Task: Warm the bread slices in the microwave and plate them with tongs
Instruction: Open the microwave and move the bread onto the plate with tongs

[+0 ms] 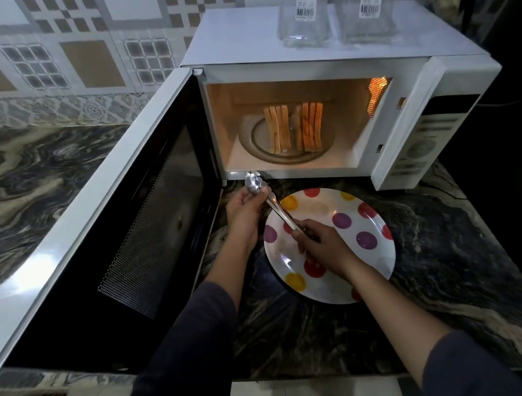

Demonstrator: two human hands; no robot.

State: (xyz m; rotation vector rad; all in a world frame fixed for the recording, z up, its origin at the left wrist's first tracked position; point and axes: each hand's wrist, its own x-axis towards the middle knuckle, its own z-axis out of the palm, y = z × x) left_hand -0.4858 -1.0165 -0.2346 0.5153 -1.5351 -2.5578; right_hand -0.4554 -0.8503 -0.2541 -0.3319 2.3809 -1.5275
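Observation:
The white microwave [321,65] stands lit with its door [107,241] swung wide to the left. Inside, several bread slices [295,128] stand on edge in two groups on the glass turntable [248,136]. A white plate with coloured dots [364,221] lies bare on the counter just in front of the oven. Metal tongs [272,201] stretch over the plate's left rim. My right hand [323,246] grips their handle end above the plate, and my left hand [245,211] pinches them near the scalloped tip, which sits close to the oven's lower front edge.
Two clear glass jars [332,14] with barcode labels stand on top of the microwave. The dark marbled counter [446,261] runs right of the plate, and a lighter marbled counter [18,185] lies left of the door. A tiled wall is behind.

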